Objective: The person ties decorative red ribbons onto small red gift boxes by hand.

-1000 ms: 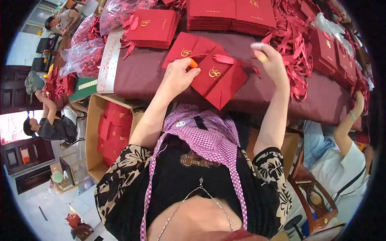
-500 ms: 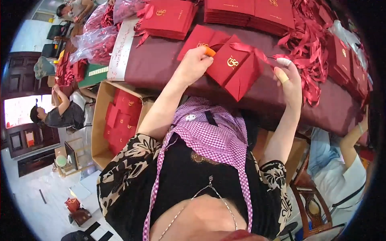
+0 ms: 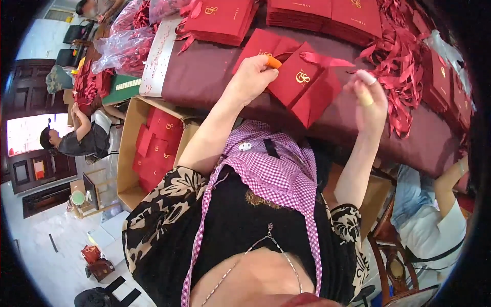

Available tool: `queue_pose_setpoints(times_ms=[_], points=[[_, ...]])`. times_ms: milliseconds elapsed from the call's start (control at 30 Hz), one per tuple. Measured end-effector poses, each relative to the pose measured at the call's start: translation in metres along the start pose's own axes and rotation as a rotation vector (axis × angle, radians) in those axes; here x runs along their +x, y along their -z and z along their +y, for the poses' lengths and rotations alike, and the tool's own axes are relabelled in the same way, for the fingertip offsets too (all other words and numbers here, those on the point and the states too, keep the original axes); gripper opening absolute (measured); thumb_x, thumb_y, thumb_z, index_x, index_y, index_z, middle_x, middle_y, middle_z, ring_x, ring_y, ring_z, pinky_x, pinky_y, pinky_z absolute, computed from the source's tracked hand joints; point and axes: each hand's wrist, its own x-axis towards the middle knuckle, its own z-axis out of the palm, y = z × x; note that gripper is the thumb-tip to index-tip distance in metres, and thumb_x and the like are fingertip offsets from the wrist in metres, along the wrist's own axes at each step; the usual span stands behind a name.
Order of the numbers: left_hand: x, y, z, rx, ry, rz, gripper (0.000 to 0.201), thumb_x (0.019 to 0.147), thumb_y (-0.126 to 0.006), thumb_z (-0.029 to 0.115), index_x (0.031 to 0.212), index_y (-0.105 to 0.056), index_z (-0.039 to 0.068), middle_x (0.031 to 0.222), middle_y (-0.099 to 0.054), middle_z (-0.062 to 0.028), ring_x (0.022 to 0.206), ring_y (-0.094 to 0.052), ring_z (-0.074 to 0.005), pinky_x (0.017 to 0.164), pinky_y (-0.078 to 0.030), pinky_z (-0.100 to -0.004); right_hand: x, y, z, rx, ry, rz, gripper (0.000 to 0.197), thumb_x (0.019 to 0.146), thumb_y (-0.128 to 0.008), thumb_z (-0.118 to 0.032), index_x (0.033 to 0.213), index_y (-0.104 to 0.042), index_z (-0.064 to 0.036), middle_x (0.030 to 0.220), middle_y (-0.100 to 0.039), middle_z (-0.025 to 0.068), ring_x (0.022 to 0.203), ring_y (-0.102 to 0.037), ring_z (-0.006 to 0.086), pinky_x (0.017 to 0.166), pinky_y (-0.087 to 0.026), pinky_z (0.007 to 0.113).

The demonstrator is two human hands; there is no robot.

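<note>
A red paper gift bag (image 3: 302, 84) with a gold emblem sits tilted over the near edge of the table. My left hand (image 3: 254, 79) grips its upper left edge, an orange cover on one finger. From the top of the bag a red satin ribbon (image 3: 327, 61) stretches to the right, its far end apart from my fingers. Another flat red bag (image 3: 261, 42) lies partly under the held one. To the right, my right hand (image 3: 367, 92) hovers with curled fingers, two of them wrapped in white and yellow; its fingertips are slightly blurred, and whether they pinch anything is unclear.
Stacks of red bags (image 3: 220, 20) line the table's far side (image 3: 204, 64). A heap of red ribbons (image 3: 396, 77) lies on the right, near more bags (image 3: 442, 84). A cardboard box (image 3: 125, 153) holds red bags at left. Other people (image 3: 84, 135) work nearby.
My right hand has shifted slightly right and away from the ribbon, whose end now points straight out to the right. The left hand keeps its hold; the whole view has shifted a little.
</note>
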Motion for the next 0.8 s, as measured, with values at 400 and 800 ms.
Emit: queue_pose_setpoints(times_ms=[400,800], points=[[-0.001,-0.004,-0.002,0.018,-0.016,0.028,0.022,0.084,-0.059,-0.003,0.105,-0.063,-0.003,0.089,-0.065,-0.0018,0.078,-0.057,-0.007,0.07,-0.046,-0.0209,-0.013,-0.071,0.002,-0.641,0.311,-0.065,0.012,0.081,-0.069,-0.004,0.092,-0.065,-0.005,0.09,-0.065,0.0054,0.086,-0.06,0.0175,0.078,-0.046,0.028],[-0.001,-0.006,0.002,-0.237,0.061,0.034,0.023,0.081,-0.06,-0.005,0.104,-0.063,-0.003,0.092,-0.066,-0.0048,0.081,-0.06,-0.0103,0.074,-0.048,-0.0226,-0.014,-0.096,0.044,-0.918,0.435,-0.117,0.011,0.075,-0.071,-0.009,0.085,-0.065,-0.0075,0.081,-0.064,0.004,0.079,-0.06,0.022,0.082,-0.039,0.035]])
